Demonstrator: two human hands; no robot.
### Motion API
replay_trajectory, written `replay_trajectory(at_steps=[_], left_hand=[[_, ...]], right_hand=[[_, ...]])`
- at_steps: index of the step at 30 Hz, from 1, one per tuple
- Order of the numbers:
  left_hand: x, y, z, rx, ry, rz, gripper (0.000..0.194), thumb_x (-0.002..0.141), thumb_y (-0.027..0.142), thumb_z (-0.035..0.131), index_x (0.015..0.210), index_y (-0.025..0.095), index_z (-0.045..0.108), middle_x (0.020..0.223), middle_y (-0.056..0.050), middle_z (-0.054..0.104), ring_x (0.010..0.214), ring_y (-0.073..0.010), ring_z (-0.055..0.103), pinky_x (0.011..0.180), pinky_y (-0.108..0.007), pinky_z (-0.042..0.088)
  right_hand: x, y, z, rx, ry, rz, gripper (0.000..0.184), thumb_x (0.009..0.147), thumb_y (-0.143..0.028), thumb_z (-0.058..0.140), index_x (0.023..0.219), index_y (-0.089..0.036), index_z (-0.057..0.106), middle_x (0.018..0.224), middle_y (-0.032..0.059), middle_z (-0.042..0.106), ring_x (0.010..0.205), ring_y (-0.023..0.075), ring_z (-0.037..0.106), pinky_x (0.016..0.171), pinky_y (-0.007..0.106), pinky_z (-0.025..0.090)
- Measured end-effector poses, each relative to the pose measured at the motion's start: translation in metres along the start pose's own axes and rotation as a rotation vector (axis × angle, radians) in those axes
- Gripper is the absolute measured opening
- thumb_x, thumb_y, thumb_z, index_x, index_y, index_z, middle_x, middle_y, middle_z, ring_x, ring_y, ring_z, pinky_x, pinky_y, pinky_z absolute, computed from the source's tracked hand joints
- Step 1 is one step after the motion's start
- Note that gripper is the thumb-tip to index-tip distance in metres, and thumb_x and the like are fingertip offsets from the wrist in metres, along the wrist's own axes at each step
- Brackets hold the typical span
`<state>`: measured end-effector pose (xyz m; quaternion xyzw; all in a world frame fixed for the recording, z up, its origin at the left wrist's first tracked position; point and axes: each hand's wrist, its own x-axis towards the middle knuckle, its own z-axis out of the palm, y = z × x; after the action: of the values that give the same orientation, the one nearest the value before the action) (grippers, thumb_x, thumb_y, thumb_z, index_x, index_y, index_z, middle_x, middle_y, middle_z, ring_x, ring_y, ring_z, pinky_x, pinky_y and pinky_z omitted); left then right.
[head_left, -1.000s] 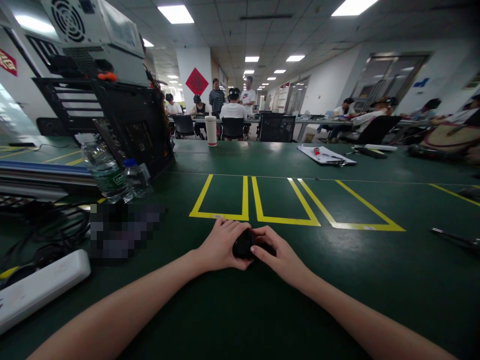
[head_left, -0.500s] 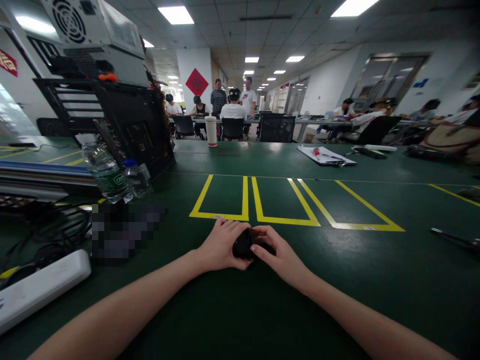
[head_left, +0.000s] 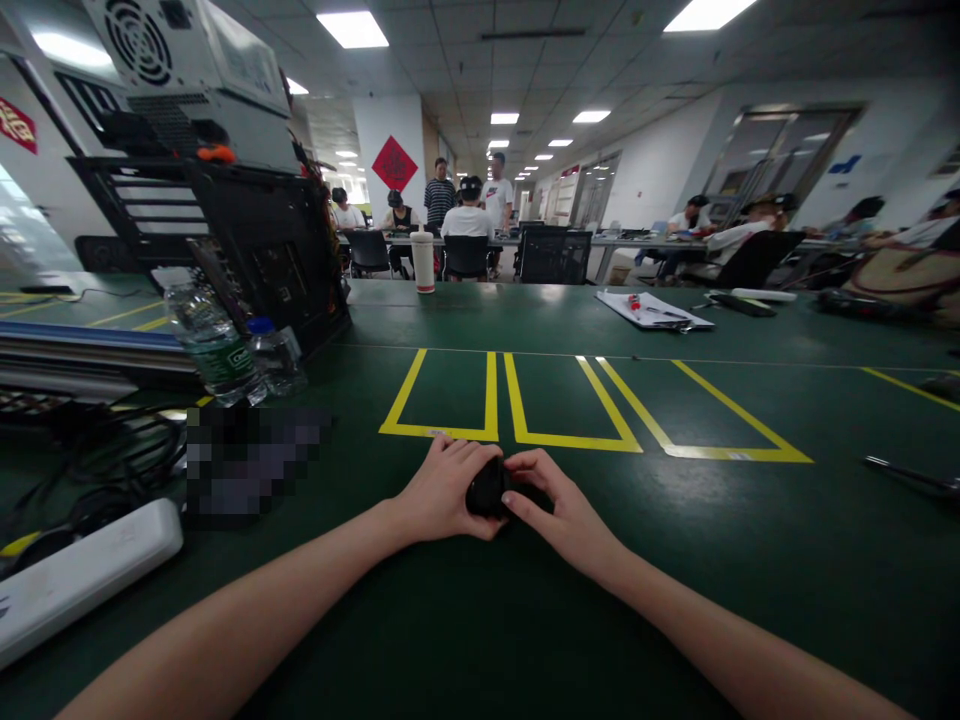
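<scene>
A small black rounded object is held low over the green table, between my two hands. My left hand is wrapped round its left side, thumb below and fingers over the top. At its right edge, the thumb and fingertips of my right hand pinch it, with the palm arched. Its exact kind cannot be made out, since it is dark and partly covered by fingers.
Yellow tape outlines lie beyond my hands. A water bottle, an open computer case, cables and a white power strip occupy the left. A white cup and a clipboard stand farther back; people sit beyond.
</scene>
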<state>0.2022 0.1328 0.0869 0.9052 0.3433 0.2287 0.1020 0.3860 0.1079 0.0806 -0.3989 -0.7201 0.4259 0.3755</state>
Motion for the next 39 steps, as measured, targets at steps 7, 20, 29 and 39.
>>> replay_trajectory(at_steps=[7,20,29,39], left_hand=[[0.0000,-0.0006,0.0004,0.008,0.000,-0.005,0.060,0.059,0.041,0.065,0.110,0.021,0.041,0.103,-0.004,0.055,0.092,-0.0230,0.050,0.085,-0.038,0.027],[0.0004,0.0007,-0.0008,0.004,-0.003,-0.010,0.057,0.061,0.042,0.063,0.110,0.022,0.041,0.105,-0.003,0.055,0.093,-0.0224,0.050,0.086,-0.037,0.028],[-0.0003,0.0004,0.0001,0.032,-0.018,-0.022,0.060,0.061,0.043,0.063,0.112,0.022,0.040,0.106,-0.005,0.055,0.094,-0.0235,0.050,0.086,-0.038,0.028],[0.0004,0.0001,0.0005,0.012,-0.002,-0.004,0.058,0.060,0.041,0.064,0.110,0.021,0.041,0.106,-0.005,0.055,0.093,-0.0234,0.050,0.085,-0.038,0.028]], right_hand=[[-0.0020,-0.0007,-0.0014,-0.066,-0.021,-0.069,0.027,0.076,-0.018,0.054,0.102,-0.021,0.046,0.101,0.0029,0.051,0.098,0.0174,0.050,0.090,0.036,0.042],[-0.0008,-0.0045,-0.0003,-0.013,-0.019,0.037,0.027,0.080,-0.024,0.050,0.106,-0.021,0.044,0.106,0.0040,0.051,0.101,0.0176,0.050,0.090,0.037,0.042],[-0.0027,-0.0026,0.0001,-0.047,-0.013,-0.076,0.024,0.077,-0.020,0.053,0.100,-0.023,0.046,0.101,0.0022,0.051,0.098,0.0175,0.051,0.087,0.037,0.044],[-0.0010,-0.0042,0.0010,-0.018,-0.006,0.025,0.028,0.080,-0.024,0.050,0.107,-0.021,0.043,0.107,0.0047,0.052,0.101,0.0177,0.051,0.090,0.038,0.043]])
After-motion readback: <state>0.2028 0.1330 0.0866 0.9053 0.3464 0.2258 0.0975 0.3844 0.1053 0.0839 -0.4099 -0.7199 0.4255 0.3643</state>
